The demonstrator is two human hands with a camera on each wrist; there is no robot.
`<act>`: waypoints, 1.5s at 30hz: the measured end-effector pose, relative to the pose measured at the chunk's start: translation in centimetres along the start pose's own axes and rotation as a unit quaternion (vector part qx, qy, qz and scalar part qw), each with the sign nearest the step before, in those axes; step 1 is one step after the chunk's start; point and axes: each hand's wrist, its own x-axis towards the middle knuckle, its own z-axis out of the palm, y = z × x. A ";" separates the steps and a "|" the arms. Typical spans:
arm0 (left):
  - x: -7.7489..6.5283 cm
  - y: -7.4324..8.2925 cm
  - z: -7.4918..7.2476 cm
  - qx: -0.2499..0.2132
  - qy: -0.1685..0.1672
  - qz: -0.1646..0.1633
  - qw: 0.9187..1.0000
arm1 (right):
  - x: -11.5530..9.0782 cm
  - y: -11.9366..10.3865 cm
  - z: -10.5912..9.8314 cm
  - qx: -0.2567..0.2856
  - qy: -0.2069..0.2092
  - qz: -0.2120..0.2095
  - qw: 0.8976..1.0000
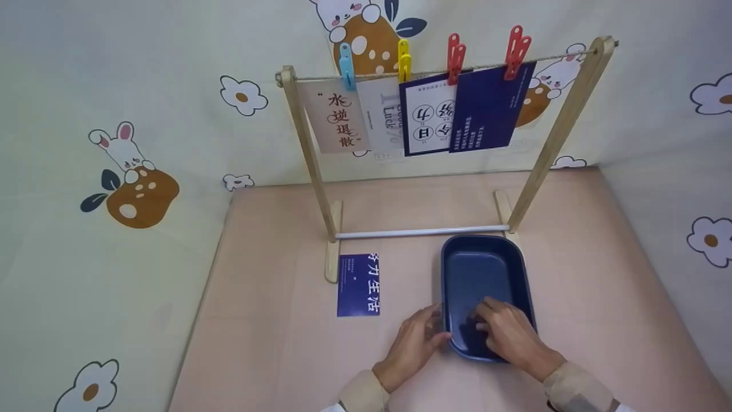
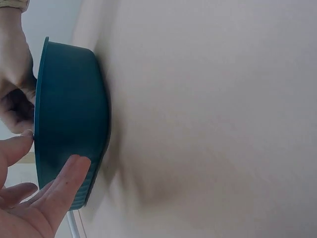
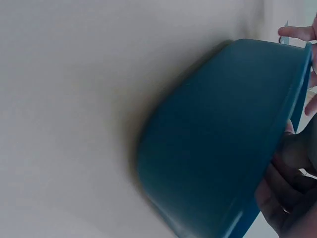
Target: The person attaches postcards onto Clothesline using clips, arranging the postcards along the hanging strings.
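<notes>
A dark blue, deep rectangular tray (image 1: 479, 269) stands on the table in front of a wooden rack. My left hand (image 1: 413, 342) is at its left wall in the head view. In the left wrist view the extended fingers (image 2: 67, 186) lie along the tray's outer side, with the thumb tip right at the rim. My right hand (image 1: 509, 335) reaches over the right side into the tray, its fingers bent and bunched low inside. The right wrist view shows those fingers (image 3: 285, 186) behind the tray's rim; I cannot tell whether they hold anything.
Behind the tray, the wooden rack (image 1: 555, 134) carries a string with several cards (image 1: 492, 109) hung by blue (image 1: 346, 66), yellow (image 1: 404, 60) and red clips (image 1: 455, 59). A blue printed card (image 1: 358, 286) lies left of the tray, beside the rack's left foot (image 1: 331, 260).
</notes>
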 end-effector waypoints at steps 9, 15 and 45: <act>-0.3 -1.3 -1.6 0.007 0.019 -0.020 1.000 | 1.3 -0.8 -1.4 0.079 0.092 -0.007 0.993; -0.3 -2.1 -3.0 0.057 0.045 -0.082 0.994 | 2.3 -1.9 -2.8 0.124 0.116 -0.005 0.986; 1.6 -7.9 -8.7 0.159 0.261 -0.305 0.902 | 5.0 -5.3 -5.3 0.197 0.186 -0.038 0.962</act>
